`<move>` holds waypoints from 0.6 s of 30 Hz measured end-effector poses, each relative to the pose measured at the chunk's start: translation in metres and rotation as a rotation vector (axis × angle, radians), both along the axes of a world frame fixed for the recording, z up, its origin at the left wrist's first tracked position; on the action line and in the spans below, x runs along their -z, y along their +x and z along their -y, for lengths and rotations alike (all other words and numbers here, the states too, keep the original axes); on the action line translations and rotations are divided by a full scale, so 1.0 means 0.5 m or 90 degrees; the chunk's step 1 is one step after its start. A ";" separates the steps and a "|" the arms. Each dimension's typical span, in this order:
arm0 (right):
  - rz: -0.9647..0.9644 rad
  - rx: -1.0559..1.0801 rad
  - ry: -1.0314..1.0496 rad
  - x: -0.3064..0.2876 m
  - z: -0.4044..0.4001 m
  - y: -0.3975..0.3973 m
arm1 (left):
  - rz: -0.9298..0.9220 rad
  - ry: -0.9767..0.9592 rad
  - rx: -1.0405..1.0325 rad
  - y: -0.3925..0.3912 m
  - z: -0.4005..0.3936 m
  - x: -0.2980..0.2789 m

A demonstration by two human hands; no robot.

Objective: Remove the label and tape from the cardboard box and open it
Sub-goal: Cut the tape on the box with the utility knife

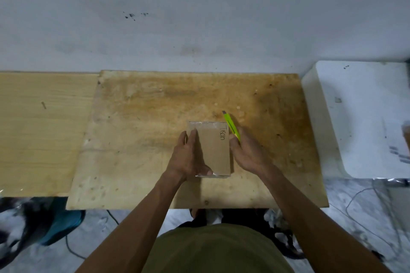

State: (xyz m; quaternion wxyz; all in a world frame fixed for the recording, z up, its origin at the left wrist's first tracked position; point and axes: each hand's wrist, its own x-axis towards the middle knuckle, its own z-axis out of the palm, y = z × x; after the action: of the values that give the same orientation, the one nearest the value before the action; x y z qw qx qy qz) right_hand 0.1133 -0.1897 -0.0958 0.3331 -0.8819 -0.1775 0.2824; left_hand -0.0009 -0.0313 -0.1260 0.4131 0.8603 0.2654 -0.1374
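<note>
A small brown cardboard box (216,150) lies flat on the plywood board (155,117), with handwriting along its right side and clear shiny tape on its far and near ends. My left hand (188,157) rests on the box's left half, fingers over the far-left edge and thumb at the near end. Against the box's right side, my right hand (246,153) holds a yellow-green utility knife (231,126) that points away from me. Whether its blade is out I cannot tell.
The stained plywood board overlaps a paler wooden tabletop (40,131) on the left. A white box-like object (359,117) stands at the right. A grey wall rises behind. Cables and dark clutter lie on the floor below the board's near edge.
</note>
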 end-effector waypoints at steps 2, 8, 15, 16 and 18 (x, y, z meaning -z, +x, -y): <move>0.007 -0.074 0.013 0.001 -0.010 0.024 | -0.008 -0.020 -0.003 -0.003 0.001 0.002; 0.078 -0.252 -0.038 -0.001 -0.046 0.090 | -0.021 0.037 0.029 -0.007 0.005 0.017; 0.167 -0.468 -0.192 -0.007 -0.099 0.143 | -0.063 0.043 0.030 0.003 0.015 0.001; 0.172 -0.492 -0.203 -0.011 -0.105 0.148 | -0.070 0.047 0.032 0.004 0.016 0.003; 0.171 -0.531 -0.204 -0.018 -0.118 0.157 | -0.079 0.056 0.036 0.006 0.015 0.005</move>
State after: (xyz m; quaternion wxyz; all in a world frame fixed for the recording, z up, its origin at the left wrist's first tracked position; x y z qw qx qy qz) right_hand 0.1918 -0.1306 -0.0866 0.0249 -0.8042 -0.5129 0.2992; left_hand 0.0021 -0.0387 -0.1284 0.3537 0.8746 0.2716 -0.1905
